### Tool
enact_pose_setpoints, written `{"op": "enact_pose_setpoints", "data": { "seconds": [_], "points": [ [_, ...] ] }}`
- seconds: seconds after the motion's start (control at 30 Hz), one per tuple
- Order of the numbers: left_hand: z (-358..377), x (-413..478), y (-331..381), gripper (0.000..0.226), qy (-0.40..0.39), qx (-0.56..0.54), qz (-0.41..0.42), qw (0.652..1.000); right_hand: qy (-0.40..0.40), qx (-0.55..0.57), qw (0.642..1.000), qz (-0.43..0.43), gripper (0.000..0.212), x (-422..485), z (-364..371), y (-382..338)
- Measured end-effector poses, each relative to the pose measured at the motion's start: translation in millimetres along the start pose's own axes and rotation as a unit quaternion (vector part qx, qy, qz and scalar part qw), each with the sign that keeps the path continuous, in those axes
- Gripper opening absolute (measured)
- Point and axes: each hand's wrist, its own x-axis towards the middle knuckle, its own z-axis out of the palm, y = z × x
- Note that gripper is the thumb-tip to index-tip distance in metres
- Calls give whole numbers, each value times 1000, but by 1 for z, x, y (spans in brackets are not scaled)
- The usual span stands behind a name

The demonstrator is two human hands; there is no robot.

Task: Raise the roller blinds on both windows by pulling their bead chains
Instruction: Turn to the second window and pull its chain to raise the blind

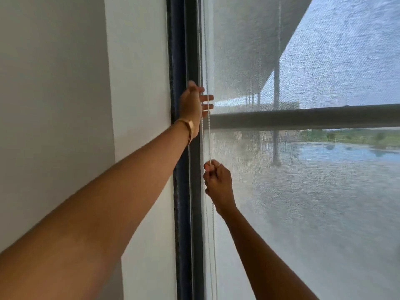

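A sheer white roller blind (303, 191) hangs down over the window and covers the whole visible pane. Its white bead chain (209, 139) runs as two strands along the blind's left edge, beside the dark window frame (184, 61). My left hand (193, 107) is raised high at the chain, fingers curled around one strand; a gold bangle is on that wrist. My right hand (217, 182) is lower, fist closed on the other strand. The blind's bottom edge and top roller are out of view.
A white wall (65, 105) fills the left side. A grey horizontal window bar (313, 116) shows through the blind at mid-height. Outside are a building overhang, columns, water and trees.
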Motion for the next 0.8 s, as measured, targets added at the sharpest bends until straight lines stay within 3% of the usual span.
{"op": "enact_pose_setpoints", "data": {
  "seconds": [0.2, 0.33, 0.53, 0.67, 0.8],
  "points": [
    [29, 30, 50, 57, 54, 16, 32, 998, 12, -27, 999, 14, 41, -50, 13, 20],
    [36, 46, 75, 45, 117, 14, 47, 992, 30, -24, 999, 11, 42, -69, 10, 24],
    [32, 54, 79, 35, 154, 163, 91, 970, 23, -22, 999, 10, 37, -89, 25, 23],
    [24, 49, 66, 25, 187, 276, 191, 923, -3, -31, 999, 18, 31, -89, 36, 26],
    [5, 62, 56, 31, 205, 292, 211, 910, -51, -38, 998, 18, 32, -89, 36, 32]
  ]
}}
